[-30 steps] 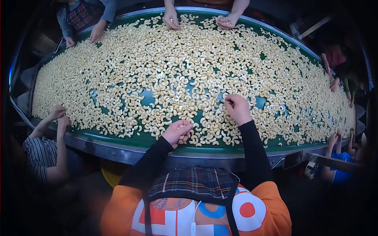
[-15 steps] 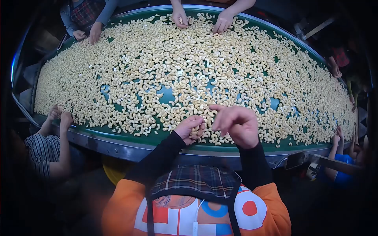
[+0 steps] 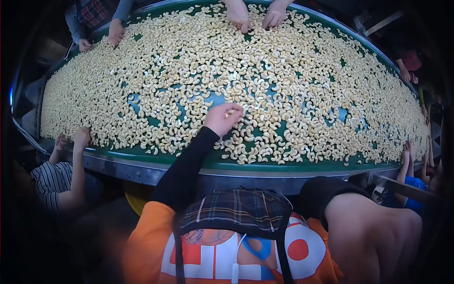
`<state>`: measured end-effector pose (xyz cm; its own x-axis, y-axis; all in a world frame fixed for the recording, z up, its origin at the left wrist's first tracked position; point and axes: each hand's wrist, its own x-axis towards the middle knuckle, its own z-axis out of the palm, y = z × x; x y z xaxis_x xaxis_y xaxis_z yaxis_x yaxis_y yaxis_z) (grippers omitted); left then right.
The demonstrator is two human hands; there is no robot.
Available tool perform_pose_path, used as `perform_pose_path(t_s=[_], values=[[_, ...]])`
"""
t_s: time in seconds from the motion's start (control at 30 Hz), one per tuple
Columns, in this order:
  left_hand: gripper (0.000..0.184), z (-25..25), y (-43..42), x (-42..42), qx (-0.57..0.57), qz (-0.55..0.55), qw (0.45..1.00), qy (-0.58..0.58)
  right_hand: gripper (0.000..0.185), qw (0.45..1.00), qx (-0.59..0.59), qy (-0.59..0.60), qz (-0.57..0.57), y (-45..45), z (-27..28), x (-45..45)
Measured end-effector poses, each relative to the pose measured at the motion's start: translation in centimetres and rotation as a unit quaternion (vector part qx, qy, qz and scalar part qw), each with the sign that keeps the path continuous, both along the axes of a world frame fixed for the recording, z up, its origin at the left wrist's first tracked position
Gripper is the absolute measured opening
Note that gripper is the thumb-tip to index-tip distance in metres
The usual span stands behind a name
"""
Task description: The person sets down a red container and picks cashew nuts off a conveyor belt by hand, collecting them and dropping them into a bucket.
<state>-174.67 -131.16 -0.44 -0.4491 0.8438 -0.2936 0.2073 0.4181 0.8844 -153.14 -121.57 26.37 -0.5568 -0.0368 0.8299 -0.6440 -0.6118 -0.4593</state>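
Pale cashew nuts [image 3: 189, 71] lie spread over the green belt [image 3: 127, 155]. My left hand [image 3: 223, 119] is over the nuts near the middle of the belt, its fingers curled round a few cashews that show at the fingertips. My right hand [image 3: 373, 232] is raised close to the camera at the lower right, off the belt, large and blurred. Its back faces the camera and its fingers cannot be made out, so what it holds, if anything, is hidden.
Co-workers' hands reach over the far edge at the top [image 3: 255, 16] and upper left [image 3: 101, 38]. Others work at the left [image 3: 71, 137] and right ends. A metal rail [image 3: 142, 176] runs along the near edge; a metal bracket [image 3: 402, 187] stands at the right.
My left hand has moved forward over the belt. My right hand has come back from the nuts to the lower right, near the camera. The nuts have shifted on the belt.
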Motion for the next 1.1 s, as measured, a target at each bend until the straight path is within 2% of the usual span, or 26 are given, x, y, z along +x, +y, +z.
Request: perform_pose_path(t_s=[0.03, 0.1, 0.23, 0.3, 0.4, 0.5, 0.57, 0.63, 0.67, 0.73, 0.8, 0.87, 1.03, 1.07, 1.1], values=[[0.020, -0.1, 0.5, -1.5, 0.046, 0.062, 0.996, 0.042, 0.018, 1.000, -0.002, -0.002, 0.010, -0.5, 0.4, -0.6], [0.024, 0.3, 1.2, -4.5, 0.016, 0.101, 0.962, 0.253, 0.016, 1.000, -0.006, -0.005, 0.030, -1.3, 1.1, -2.1], [0.023, -1.0, 2.1, -5.6, -0.054, 0.025, 0.946, 0.320, 0.016, 0.999, -0.009, 0.008, 0.049, -2.8, 1.5, -4.4], [0.025, -0.1, 1.8, -3.9, -0.035, -0.056, 0.975, 0.211, 0.015, 0.998, -0.010, 0.029, 0.047, -3.2, 1.1, -5.0], [0.027, 0.3, 0.7, -3.2, -0.037, -0.113, 0.981, 0.151, 0.015, 0.998, -0.010, 0.026, 0.051, -3.9, 1.1, -6.2], [0.027, 1.9, -1.4, -4.8, -0.016, -0.039, 0.995, 0.087, 0.016, 0.999, -0.016, 0.015, 0.045, -5.0, 0.9, -7.1], [0.030, 1.1, -3.6, -7.6, -0.018, 0.089, 0.991, 0.097, 0.016, 0.999, -0.016, 0.009, 0.041, -5.6, 1.0, -7.7], [0.030, -1.6, -6.3, -11.2, -0.022, 0.101, 0.926, 0.363, 0.016, 0.999, -0.016, 0.007, 0.040, -6.1, 1.1, -8.5], [0.030, -1.3, -6.8, -11.4, -0.023, 0.102, 0.925, 0.364, 0.016, 0.999, -0.016, 0.005, 0.040, -6.4, 1.1, -8.9], [0.030, -0.8, -8.1, -11.0, -0.048, 0.033, 0.930, 0.362, 0.017, 0.999, -0.017, 0.004, 0.041, -6.9, 1.0, -9.9], [0.030, -0.2, -9.1, -9.9, -0.062, -0.002, 0.932, 0.358, 0.015, 0.997, -0.015, 0.050, 0.055, -6.9, 0.7, -11.2], [0.030, 0.6, -9.4, -8.7, -0.041, -0.055, 0.978, 0.194, 0.016, 0.995, -0.011, 0.074, 0.062, -7.3, 0.3, -12.3], [0.028, 1.5, -12.0, -10.5, -0.046, -0.054, 0.992, 0.107, 0.034, 0.993, -0.087, -0.011, -0.073, -9.6, -2.6, -15.2], [0.027, 1.0, -13.0, -11.9, -0.022, 0.024, 0.994, 0.104, 0.034, 0.987, 0.045, -0.042, -0.149, -8.8, -4.5, -16.3], [0.026, 0.5, -14.0, -13.3, 0.002, 0.102, 0.990, 0.100, 0.035, 0.956, 0.176, -0.072, -0.223, -8.0, -7.3, -17.2]])
